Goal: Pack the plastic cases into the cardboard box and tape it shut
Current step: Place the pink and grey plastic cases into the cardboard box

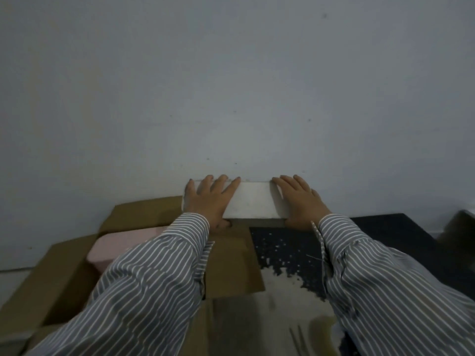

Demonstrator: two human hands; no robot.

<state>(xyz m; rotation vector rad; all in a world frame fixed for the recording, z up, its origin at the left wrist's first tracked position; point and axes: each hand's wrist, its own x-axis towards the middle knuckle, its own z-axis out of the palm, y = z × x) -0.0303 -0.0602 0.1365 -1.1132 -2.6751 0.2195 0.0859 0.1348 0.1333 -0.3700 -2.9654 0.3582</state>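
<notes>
Head view: the only view we have, looking forward and down over both arms toward a pale wall.
White case: we hold a white case up in front of the wall, above the far right edge of the box.
Left hand: our left hand lies on the case's left end, fingers spread over the top and thumb tucked under the near edge, so it grips the case.
Right hand: our right hand holds the right end the same way, fingers curving over the top.
Pink case: a pink case lies inside the box, left of our left sleeve.
Box: the cardboard box stands open at lower left, its flaps folded outward.
Cloth: a dark speckled cloth lies right of the box, between our arms.
</notes>
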